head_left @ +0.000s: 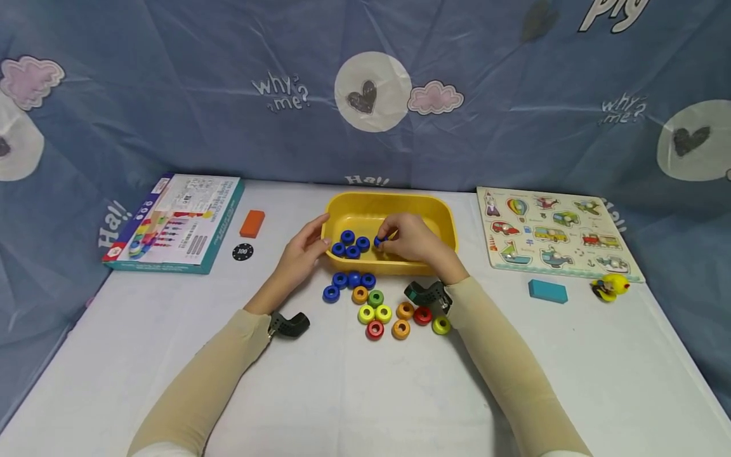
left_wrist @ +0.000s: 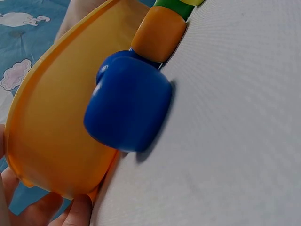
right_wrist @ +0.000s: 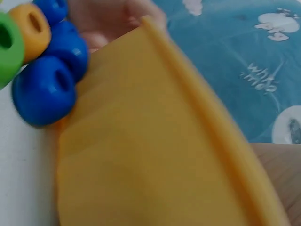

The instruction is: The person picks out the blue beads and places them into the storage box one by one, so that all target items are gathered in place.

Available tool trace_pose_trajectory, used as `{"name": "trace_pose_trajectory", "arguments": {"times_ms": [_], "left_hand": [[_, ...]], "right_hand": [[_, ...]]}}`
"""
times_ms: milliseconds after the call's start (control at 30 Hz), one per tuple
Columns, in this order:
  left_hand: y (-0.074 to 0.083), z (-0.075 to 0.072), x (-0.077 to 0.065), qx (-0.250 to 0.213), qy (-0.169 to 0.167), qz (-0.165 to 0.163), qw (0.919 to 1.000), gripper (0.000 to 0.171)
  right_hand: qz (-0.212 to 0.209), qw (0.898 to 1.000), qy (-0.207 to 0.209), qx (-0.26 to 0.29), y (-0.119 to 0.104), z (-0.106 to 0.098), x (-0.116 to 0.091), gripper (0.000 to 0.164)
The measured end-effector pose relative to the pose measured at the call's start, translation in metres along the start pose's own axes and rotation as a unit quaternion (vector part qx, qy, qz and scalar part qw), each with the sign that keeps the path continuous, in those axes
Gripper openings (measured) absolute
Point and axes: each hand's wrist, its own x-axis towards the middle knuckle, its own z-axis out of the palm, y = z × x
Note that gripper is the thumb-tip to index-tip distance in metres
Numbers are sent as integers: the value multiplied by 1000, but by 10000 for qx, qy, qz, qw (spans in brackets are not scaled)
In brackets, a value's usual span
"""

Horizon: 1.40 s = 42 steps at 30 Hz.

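A yellow plastic tray (head_left: 391,269) stands on the table, several blue beads (head_left: 353,252) lying in its left part. My left hand (head_left: 301,252) grips the tray's left end; in the left wrist view its fingers (left_wrist: 77,209) lie against the outside wall. Inside the tray, my right hand (head_left: 408,238) pinches one blue bead (head_left: 379,242) between thumb and fingertips, partly hiding it. Close along the tray's front wall sit more blue beads (head_left: 331,293), large in the left wrist view. The right wrist view shows the tray wall (right_wrist: 141,127) but hides the right fingertips.
Orange beads (head_left: 401,329), yellow beads (head_left: 367,313), red beads (head_left: 374,330) and a green bead (head_left: 375,298) lie before the tray. Left are a boxed toy (head_left: 177,219), an orange block (head_left: 252,223) and a black chip (head_left: 242,252); right, a puzzle board (head_left: 554,231), blue block (head_left: 547,291) and yellow figurine (head_left: 611,287).
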Motion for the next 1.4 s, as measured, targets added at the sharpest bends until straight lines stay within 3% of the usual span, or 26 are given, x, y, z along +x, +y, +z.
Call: {"name": "trace_pose_trajectory", "arguments": {"times_ms": [367,867,1067,1200,1400], "left_hand": [[0,-1,1,-62,4,61,10000,54],[-1,-1,1,-11,7,20,10000,54],[-1,-1,0,-46,-17,-28,10000,54],[-7,-1,2,-58,-2,-22,10000,53],[-12,-2,5,-28,-4,26,10000,54]], "right_hand": [[269,9983,-511,105,-1,6,4,12],[218,9989,-367,178,-1,6,3,11],[-108,9999,74,80,-3,2,-1,11],[-381,9989,249,89,-16,-3,-8,15],[-1359,9902,285,138,-53,-3,-26,14]]}}
